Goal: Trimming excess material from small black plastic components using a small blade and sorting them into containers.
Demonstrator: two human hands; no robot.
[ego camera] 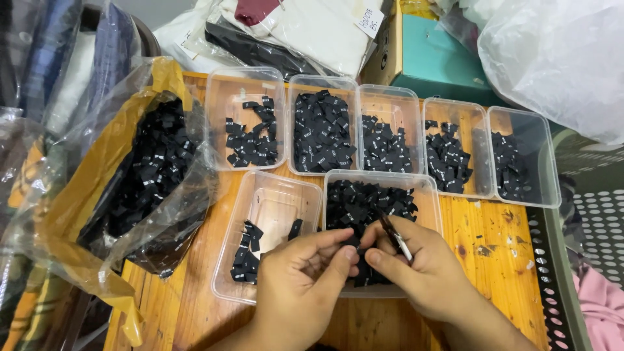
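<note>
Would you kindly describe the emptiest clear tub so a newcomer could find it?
On the wooden table, look at the near row of two clear tubs. It is the left tub, beside the left hand; unlike the heaped neighbours, its few black labels leave most of the bottom bare.

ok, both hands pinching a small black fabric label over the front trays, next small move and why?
Probably drop the small black fabric label into the sparse front-left clear plastic tray: left hand and right hand pinch it beside that tray, which already holds a few.
</note>
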